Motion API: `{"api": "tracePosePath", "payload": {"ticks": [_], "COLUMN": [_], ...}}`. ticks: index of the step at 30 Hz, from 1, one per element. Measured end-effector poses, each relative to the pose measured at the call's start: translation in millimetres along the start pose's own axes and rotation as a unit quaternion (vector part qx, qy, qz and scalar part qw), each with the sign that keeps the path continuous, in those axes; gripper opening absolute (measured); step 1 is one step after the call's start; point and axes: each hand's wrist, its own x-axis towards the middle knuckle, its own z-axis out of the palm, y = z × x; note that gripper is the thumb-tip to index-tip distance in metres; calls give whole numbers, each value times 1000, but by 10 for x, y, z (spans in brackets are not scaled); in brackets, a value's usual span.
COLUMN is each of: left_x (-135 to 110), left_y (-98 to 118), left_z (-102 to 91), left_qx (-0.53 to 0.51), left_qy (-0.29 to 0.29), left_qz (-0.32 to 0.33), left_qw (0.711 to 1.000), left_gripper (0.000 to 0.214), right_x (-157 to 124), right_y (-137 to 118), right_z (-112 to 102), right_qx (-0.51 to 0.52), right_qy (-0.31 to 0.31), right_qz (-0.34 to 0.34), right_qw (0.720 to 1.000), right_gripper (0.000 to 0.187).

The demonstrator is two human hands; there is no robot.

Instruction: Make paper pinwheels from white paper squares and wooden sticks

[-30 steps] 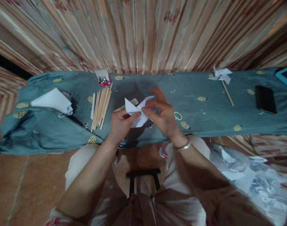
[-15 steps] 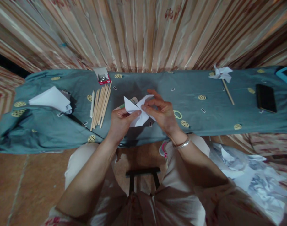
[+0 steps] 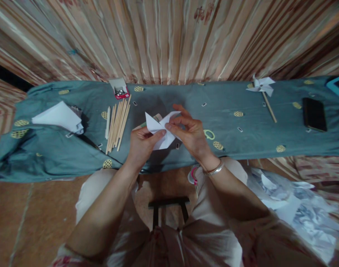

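Observation:
A white folded paper piece [image 3: 157, 130] with pointed flaps is held above the near edge of the blue-green cloth-covered table [image 3: 186, 148]. My left hand [image 3: 143, 144] pinches it from below left, thumb on its middle. My right hand [image 3: 190, 133], with a bangle at the wrist, pinches a flap from the right, fingers curled round it. A glue stick [image 3: 157, 118] lies on the cloth just behind the paper, partly hidden.
A bundle of wooden sticks [image 3: 118, 122] and a small box of pins [image 3: 119, 90] lie left of my hands, a stack of white paper [image 3: 58, 116] further left. A finished paper pinwheel [image 3: 262, 92], a black phone [image 3: 313, 114] and a blue tray edge [image 3: 338, 86] lie right. Crumpled paper [image 3: 294, 202] lies on the floor.
My hands and the paper have stayed almost still; the right fingers shift slightly on the flap.

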Motion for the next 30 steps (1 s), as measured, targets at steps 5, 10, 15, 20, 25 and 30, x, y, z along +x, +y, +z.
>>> {"api": "tracePosePath", "payload": {"ticks": [5,10,15,20,25,30], "left_x": [1,-6,49,189,242,216], "left_y": [1,20,61,96,112,128], "left_z": [12,24,-46,-216,-277,-243], "left_qx": [1,8,21,13,-9,-17], "left_qy": [9,10,59,138,159,150], "left_qz": [4,7,19,73,99,96], "left_qw": [1000,1000,998,988,982,984], "left_gripper": [25,23,22,19,19,18], "right_x": [-6,-6,114,182,88,51], "right_y": [11,11,79,151,166,152], "right_z": [0,13,-150,-421,-397,-238], "right_qx": [-12,-37,-37,-214,-410,-498], "right_qy": [0,-11,34,9,-158,-233], "right_qz": [-8,-27,-74,-48,7,19], "right_qw": [1000,999,996,976,898,835], "right_gripper": [6,6,8,14,16,20]}}
